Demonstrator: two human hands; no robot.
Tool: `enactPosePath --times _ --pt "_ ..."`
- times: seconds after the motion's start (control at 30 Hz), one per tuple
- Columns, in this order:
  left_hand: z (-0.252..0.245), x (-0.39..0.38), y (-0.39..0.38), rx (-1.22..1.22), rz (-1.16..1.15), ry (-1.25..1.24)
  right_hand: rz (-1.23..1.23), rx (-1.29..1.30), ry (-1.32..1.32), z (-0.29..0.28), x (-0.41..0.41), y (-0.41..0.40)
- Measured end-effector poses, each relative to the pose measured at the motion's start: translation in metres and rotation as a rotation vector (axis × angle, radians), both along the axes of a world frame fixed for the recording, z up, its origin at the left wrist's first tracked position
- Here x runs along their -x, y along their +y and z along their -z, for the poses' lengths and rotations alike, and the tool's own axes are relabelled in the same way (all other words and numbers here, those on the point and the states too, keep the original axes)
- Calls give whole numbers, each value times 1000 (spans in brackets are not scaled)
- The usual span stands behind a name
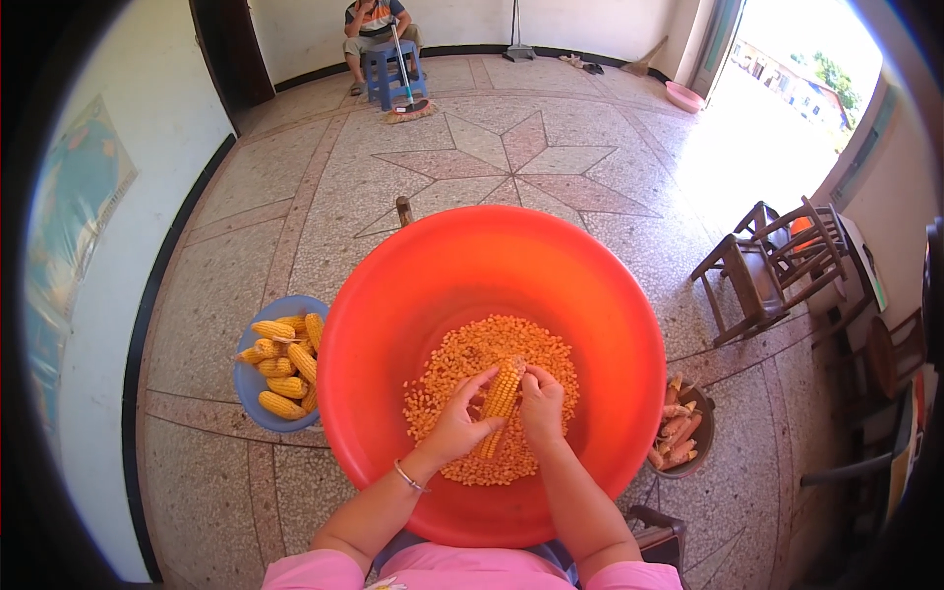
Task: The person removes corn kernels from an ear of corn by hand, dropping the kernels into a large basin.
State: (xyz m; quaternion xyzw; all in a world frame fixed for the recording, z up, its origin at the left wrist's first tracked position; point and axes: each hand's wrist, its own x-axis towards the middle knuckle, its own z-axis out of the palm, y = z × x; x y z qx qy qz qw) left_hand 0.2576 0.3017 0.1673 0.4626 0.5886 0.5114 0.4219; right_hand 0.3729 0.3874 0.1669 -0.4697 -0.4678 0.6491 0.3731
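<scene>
A large red plastic basin (369,295) stands before me, with loose yellow corn kernels (509,332) spread over its bottom. Above them, my left hand (461,420) grips a dried ear of corn (501,398) between thumb and fingers. The ear is tilted, its upper end leaning towards my right hand (542,402), whose fingertips touch it near that end. Some kernel rows look gone along its lower part. At the left, a blue basin (247,383) holds several whole ears of corn (280,405). A dark bowl (704,435) at the right contains bare reddish cobs (680,431).
Wooden chairs (752,280) stand at the right. At the far side, a person (376,18) sits behind a blue stool (380,70) with a broom (409,109) leaning there. A pink basin (684,97) lies by the bright doorway. Part of a wooden seat (656,531) shows beside me.
</scene>
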Motion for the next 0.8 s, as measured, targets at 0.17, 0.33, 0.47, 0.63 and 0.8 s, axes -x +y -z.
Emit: enactPosePath --times 0.17,0.33,0.47,0.63,0.8 --pt "0 2 -1 -18 -16 0 8 79 181 -14 0 1" --pt "-1 2 -1 -11 1 72 -11 -6 -1 1 0 4" --pt "-4 1 0 19 13 -177 -10 6 59 12 -1 6" --pt "-2 6 3 -16 -124 -507 -61 225 58 0 5 1" --pt "-5 8 3 -19 -153 -394 -362 230 102 5 13 -10"
